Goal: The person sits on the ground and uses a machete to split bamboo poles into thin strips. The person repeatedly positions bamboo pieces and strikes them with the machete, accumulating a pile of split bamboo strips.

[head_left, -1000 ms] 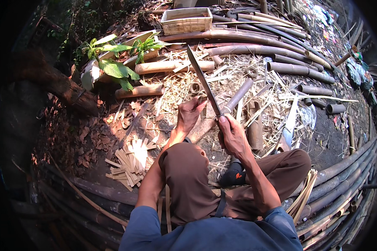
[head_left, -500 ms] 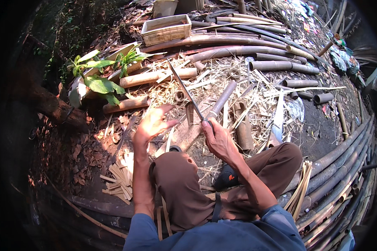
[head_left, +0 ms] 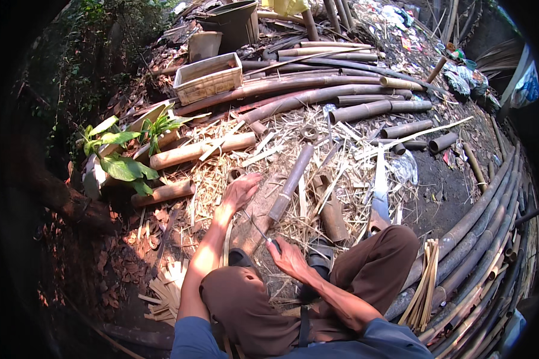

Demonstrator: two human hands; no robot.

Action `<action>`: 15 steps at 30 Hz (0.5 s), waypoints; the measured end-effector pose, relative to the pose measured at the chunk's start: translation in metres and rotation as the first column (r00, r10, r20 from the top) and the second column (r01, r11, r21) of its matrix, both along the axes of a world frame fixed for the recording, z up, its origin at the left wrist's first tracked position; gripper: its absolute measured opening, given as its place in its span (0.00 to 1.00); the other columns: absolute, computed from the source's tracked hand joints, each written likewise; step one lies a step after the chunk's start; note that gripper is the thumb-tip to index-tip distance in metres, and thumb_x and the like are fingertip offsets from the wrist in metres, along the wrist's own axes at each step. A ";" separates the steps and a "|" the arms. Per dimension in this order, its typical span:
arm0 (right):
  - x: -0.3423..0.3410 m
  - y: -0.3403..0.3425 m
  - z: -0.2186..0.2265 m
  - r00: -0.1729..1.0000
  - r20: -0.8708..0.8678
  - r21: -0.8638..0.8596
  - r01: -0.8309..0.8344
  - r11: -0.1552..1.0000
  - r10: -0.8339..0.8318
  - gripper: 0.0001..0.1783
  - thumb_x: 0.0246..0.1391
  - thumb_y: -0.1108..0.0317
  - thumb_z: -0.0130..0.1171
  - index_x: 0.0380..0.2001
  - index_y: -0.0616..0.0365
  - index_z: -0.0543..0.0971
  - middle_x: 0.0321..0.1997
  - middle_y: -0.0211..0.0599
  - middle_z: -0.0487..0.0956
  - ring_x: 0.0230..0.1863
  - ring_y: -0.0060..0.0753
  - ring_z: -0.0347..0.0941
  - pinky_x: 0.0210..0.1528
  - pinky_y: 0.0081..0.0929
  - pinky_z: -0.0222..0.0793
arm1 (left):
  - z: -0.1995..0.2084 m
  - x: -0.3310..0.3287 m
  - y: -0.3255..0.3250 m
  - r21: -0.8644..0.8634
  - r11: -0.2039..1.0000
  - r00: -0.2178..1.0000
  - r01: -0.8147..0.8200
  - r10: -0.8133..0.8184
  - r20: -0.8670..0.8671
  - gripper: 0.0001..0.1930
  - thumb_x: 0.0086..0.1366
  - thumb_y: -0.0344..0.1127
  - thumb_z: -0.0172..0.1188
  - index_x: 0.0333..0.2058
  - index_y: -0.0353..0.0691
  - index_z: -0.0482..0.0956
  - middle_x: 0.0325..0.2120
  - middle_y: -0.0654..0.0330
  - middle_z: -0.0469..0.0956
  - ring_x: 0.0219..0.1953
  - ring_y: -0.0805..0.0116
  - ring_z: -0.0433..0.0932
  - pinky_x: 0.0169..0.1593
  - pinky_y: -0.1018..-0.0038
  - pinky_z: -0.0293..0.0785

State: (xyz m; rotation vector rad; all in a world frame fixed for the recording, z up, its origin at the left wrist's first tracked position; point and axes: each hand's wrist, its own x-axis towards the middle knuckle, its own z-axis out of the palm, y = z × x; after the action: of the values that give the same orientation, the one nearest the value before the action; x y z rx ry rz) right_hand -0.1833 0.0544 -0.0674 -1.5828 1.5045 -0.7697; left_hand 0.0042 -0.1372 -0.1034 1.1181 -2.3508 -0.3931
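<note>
My right hand (head_left: pixel 288 258) is closed around the handle of a knife (head_left: pixel 257 227), whose blade points up and left, low in front of my knees. Ahead of my left knee, my left hand (head_left: pixel 241 192) reaches out with its fingers stretched and nothing visible in them. It is nearest to a short bamboo piece (head_left: pixel 236 175) and a worn wooden plank (head_left: pixel 243 232); whether it touches either I cannot tell. A grey-brown bamboo tube (head_left: pixel 291 182) lies slanted on the plank, just right of that hand. Farther right are a split brown bamboo section (head_left: pixel 333 216) and a broad, pale blade (head_left: pixel 380 182).
Bamboo poles (head_left: pixel 461 254) curve along the right, with a bundle of thin strips (head_left: pixel 424 284) beside my knee. More strips (head_left: pixel 166 291) lie at the left. Shavings cover the ground ahead. A plastic crate (head_left: pixel 208 79), buckets (head_left: pixel 230 25) and a leafy plant (head_left: pixel 121 158) stand beyond.
The knife has come down from its raised position, along with my right hand. My left hand has moved forward and to the right, and the view has tilted to show more of the far ground.
</note>
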 end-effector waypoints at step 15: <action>0.018 -0.046 0.019 0.988 0.155 -0.012 0.003 1.000 -0.001 0.23 0.66 0.48 0.48 0.34 0.61 0.74 0.19 0.29 0.68 0.22 0.24 0.63 0.25 0.29 0.60 | 0.049 0.080 0.074 0.314 0.823 0.424 -0.473 0.525 -0.738 0.14 0.73 0.35 0.48 0.46 0.30 0.76 0.37 0.55 0.81 0.39 0.70 0.79 0.45 0.75 0.75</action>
State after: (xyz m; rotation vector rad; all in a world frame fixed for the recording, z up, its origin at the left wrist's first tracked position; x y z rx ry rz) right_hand -0.1652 0.0087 -0.0486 -1.4945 1.3912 -0.8844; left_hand 0.0844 -0.0636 -0.0548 1.2478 -1.1226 -0.5881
